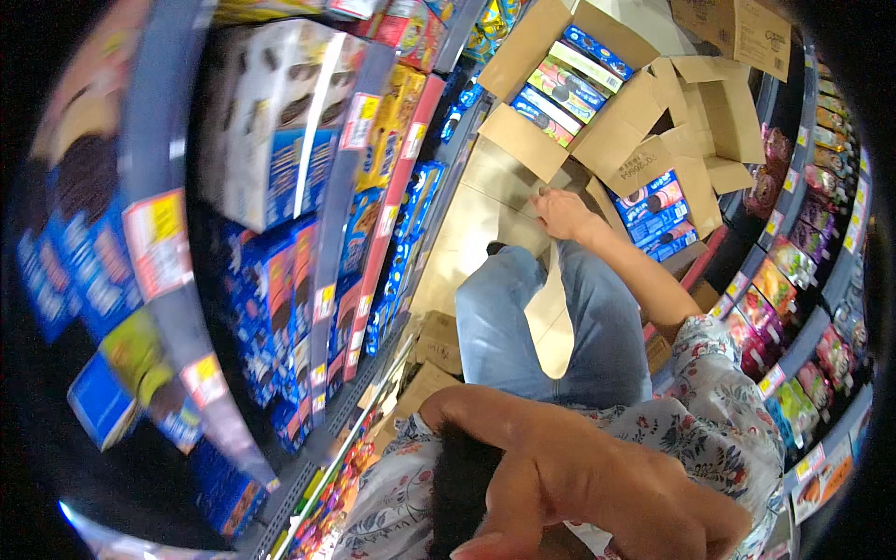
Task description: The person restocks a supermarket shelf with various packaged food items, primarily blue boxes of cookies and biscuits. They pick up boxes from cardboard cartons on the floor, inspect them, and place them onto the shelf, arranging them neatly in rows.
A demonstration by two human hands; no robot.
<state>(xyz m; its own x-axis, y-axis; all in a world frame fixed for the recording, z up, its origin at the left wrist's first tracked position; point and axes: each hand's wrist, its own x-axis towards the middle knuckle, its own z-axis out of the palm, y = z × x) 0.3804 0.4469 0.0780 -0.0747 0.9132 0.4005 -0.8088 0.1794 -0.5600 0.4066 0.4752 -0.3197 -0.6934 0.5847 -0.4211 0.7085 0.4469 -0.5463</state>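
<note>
My left hand [616, 483] is large and close to the camera at the bottom, in front of my patterned shirt [721, 434]. Its fingers bend downward; the fingertips run out of the frame, so its grip is unclear. My right hand [560, 213] reaches past my knee in blue jeans [605, 301], fingers loosely apart, with nothing visible in it. Just right of that hand stands an open carton holding blue and pink cookie boxes [654, 213]. Beyond it, another open cardboard carton [528, 150] contains several blue and green cookie boxes [570, 87].
Store shelves [406, 210] with cookie packs and price tags [360, 119] rise close on the left. Shelves of bagged sweets [798, 262] line the right. An open carton [724, 115] and a brown box [763, 38] stand ahead. Cardboard [437, 343] lies by the left shelf on the tiled floor [448, 259].
</note>
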